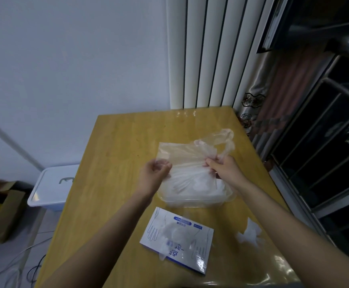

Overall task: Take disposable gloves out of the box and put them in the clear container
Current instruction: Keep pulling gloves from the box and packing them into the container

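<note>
A thin clear disposable glove [190, 153] is stretched between both hands above the clear container [192, 201]. My left hand [154, 173] pinches its cuff edge on the left. My right hand [223, 167] grips it near the fingers, which stick up to the right. The container sits mid-table and holds several crumpled clear gloves. The white and blue glove box [182, 239] lies flat near the front edge, with a glove poking out of its opening.
A crumpled piece of white plastic [250, 233] lies on the wooden table [123, 146] to the right of the box. A white lidded bin [53, 188] stands on the floor left of the table. Curtains and a window frame are at the right.
</note>
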A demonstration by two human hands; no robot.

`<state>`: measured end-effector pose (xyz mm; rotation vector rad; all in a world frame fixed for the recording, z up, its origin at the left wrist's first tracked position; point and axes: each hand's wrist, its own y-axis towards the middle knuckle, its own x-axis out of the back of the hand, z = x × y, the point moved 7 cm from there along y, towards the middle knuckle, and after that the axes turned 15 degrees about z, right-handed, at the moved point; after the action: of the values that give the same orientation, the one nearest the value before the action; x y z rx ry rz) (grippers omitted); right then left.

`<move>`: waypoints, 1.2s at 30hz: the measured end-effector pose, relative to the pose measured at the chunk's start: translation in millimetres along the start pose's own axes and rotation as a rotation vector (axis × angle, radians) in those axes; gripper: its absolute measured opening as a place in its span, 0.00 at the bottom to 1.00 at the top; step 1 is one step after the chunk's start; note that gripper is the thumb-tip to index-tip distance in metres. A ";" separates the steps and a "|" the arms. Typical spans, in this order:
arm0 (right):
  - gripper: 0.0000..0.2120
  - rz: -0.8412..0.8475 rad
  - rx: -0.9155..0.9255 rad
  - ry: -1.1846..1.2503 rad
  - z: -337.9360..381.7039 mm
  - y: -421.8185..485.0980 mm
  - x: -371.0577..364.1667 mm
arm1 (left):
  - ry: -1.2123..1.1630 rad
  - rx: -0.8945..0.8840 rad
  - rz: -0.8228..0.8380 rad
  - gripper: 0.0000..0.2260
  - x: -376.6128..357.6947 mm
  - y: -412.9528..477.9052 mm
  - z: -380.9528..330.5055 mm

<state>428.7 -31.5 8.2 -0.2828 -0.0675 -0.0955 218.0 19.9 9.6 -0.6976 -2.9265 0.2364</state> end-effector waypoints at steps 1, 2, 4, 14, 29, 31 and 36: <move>0.07 -0.040 -0.002 0.015 -3.1 2.4 3.4 | 0.022 0.001 -0.018 0.05 1.0 3.3 0.4; 0.07 -0.080 -0.009 0.004 -6.1 4.9 6.8 | 0.058 0.003 -0.035 0.04 1.8 6.5 0.8; 0.08 -0.158 -0.021 -0.046 -10.6 9.7 14.9 | 0.149 -0.005 -0.064 0.04 2.5 12.9 1.1; 0.10 0.026 -0.177 0.046 -37.9 36.5 8.9 | 0.460 0.021 -0.092 0.06 -2.5 46.9 15.6; 0.26 -0.049 -0.454 -0.623 -89.1 58.3 22.2 | 1.605 0.048 0.247 0.21 -45.5 80.6 46.6; 0.26 -0.062 -0.394 -0.782 -73.0 51.7 22.7 | 1.649 0.031 0.255 0.23 -47.2 82.2 49.2; 0.11 -0.084 -0.046 -0.972 -23.5 35.3 6.6 | 1.613 0.066 0.272 0.23 -50.6 87.1 53.7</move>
<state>440.2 -4.9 -23.5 -0.3514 -1.0438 -0.0351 292.5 66.9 -63.0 -0.7243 -1.2884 -0.1683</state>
